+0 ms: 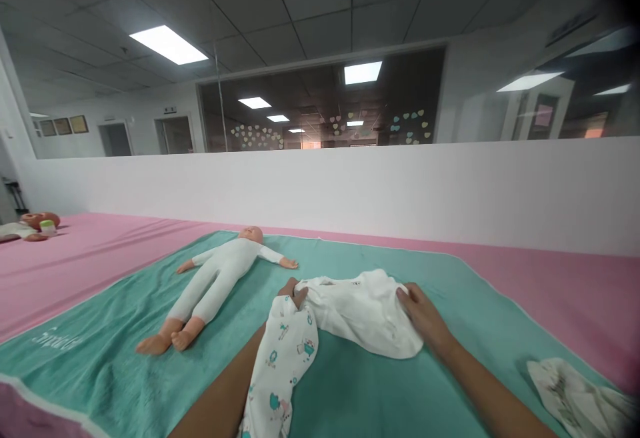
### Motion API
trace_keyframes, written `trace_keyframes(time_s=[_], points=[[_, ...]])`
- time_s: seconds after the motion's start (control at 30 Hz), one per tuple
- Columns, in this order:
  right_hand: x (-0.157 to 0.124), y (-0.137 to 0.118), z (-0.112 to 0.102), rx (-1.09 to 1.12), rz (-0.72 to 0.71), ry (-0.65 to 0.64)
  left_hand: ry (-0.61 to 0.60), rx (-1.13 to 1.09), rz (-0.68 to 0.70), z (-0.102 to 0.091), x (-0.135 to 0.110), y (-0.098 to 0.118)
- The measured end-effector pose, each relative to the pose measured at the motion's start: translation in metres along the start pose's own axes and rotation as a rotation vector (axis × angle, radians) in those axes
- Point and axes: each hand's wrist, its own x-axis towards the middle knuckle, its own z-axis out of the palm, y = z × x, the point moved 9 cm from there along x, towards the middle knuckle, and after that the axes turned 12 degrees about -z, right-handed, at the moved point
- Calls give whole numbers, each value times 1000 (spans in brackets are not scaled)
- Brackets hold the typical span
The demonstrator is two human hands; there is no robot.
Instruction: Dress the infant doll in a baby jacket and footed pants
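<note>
A white baby garment [360, 315] is held up just above the green towel in front of me. One part of it, a sleeve or leg printed with teal and pink figures, hangs over my left forearm. My left hand [295, 290] pinches the garment at its left end, fingers partly hidden by the cloth. At the opposite end my right hand [417, 306] grips the white fabric between thumb and fingers. Left of my hands, a baby doll [225, 268] in a white long-sleeved suit lies on its back, feet toward me and bare.
The green towel [165, 331] covers much of a pink mat [90, 245]. A crumpled pale cloth [575, 391] lies at the lower right. Another doll [43, 219] and a small green-lidded container [48, 227] are far left. A white low wall [325, 191] with windows stands behind.
</note>
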Motion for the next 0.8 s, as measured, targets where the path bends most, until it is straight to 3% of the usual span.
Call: trace_keyframes(time_s=[0.07,0.17,0.23,0.33,0.43,0.6,0.7,0.8], points=[[-14,-43,36,299,-28,-84,-55,-21,30,6,-20,16],[-53,-115,94,501,-148,-420,-91,-155,28,8,-44,33],[-83,-145,119,483,-226,-609,-94,-272,-38,5,-51,34],[-109,-151,136,173,-311,-707,-152,-398,-135,5,-53,32],[-109,-150,139,-71,-457,-603,-290,-516,-192,13,-57,37],[-85,-152,125,30,-596,-364,-470,-709,-227,21,-79,60],[-60,-123,89,182,-401,-103,-433,-816,-233,5,-99,68],[-46,-80,59,277,-100,91,-382,-633,-151,-4,-126,78]])
